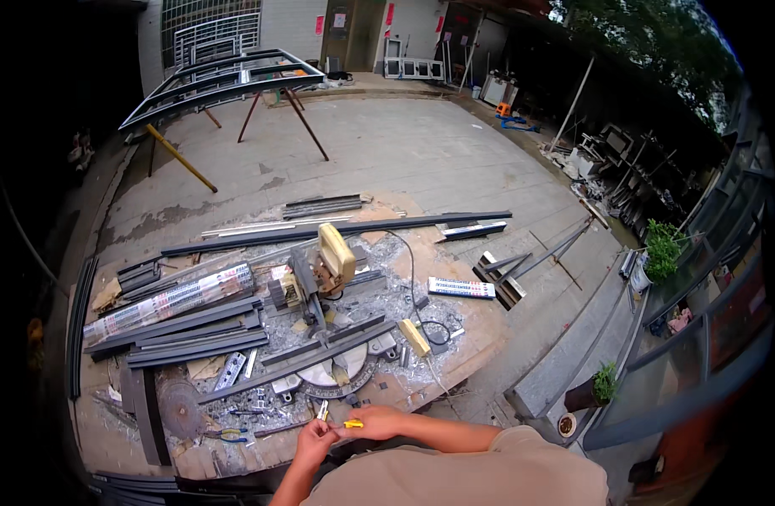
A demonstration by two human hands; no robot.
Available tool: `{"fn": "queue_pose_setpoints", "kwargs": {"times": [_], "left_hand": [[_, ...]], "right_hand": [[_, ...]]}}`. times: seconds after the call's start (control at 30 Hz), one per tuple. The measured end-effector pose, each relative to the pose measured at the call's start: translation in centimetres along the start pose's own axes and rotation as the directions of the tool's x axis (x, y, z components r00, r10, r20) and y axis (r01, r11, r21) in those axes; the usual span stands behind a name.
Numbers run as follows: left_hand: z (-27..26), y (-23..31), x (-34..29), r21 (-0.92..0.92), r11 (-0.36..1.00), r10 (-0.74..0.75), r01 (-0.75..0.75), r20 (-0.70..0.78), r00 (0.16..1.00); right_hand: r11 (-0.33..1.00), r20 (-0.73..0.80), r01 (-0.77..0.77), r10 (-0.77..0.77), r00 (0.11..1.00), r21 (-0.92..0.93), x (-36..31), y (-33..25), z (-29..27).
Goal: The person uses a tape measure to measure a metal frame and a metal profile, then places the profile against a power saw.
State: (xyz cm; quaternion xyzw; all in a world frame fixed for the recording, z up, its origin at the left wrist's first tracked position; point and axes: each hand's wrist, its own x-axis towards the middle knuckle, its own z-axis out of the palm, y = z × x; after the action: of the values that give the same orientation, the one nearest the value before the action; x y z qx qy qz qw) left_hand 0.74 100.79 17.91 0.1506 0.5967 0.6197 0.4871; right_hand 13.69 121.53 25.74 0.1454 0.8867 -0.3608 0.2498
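Note:
My left hand is closed on a small silver-and-white metal piece that sticks up from its fingertips. Close beside it, my right hand grips a small yellow tool, whose exact kind is too small to make out. Both hands are at the near edge of a cluttered board-topped bench. Just beyond them stands a mitre saw with a dark profile lying across its base. Pliers with blue and yellow handles lie left of my hands.
Dark metal profiles and a wrapped bundle cover the bench's left side. Metal shavings surround the saw. A yellow socket block and its cable lie at right. Farther off, a window frame rests on trestles; potted plants stand at right.

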Motion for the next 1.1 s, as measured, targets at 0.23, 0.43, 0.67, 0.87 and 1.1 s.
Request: {"fn": "queue_pose_setpoints", "kwargs": {"times": [0.23, 0.43, 0.67, 0.87, 1.1], "left_hand": [[-10.3, 7.0, 0.2, -0.333, 0.943, -0.102, -0.023, -0.354, 0.93], [-18.9, 5.0, 1.7, -0.44, 0.871, -0.124, -0.22, -0.63, 0.767], [-23.5, -5.8, 9.3, -0.684, 0.685, -0.469, -0.253, -0.679, 0.565], [-24.7, -6.4, 15.3, -0.703, 0.543, -0.401, -0.46, -0.698, 0.593], [-25.7, -5.3, 17.9, -0.743, 0.333, -0.313, -0.58, -0.668, 0.676]], "right_hand": [[0.933, -0.325, -0.355, 0.356, 0.876, 0.065, -0.9, 10.5, -1.3], [0.877, -0.275, -0.48, 0.469, 0.839, 0.03, -1.9, 15.8, -3.5], [0.886, -0.388, -0.463, 0.417, 0.822, -0.027, 1.7, 17.3, -5.5], [0.869, -0.343, -0.495, 0.464, 0.817, -0.005, 5.9, 17.8, -6.7], [0.919, -0.463, -0.368, 0.268, 0.845, -0.14, 12.4, 16.4, -5.6]]}}
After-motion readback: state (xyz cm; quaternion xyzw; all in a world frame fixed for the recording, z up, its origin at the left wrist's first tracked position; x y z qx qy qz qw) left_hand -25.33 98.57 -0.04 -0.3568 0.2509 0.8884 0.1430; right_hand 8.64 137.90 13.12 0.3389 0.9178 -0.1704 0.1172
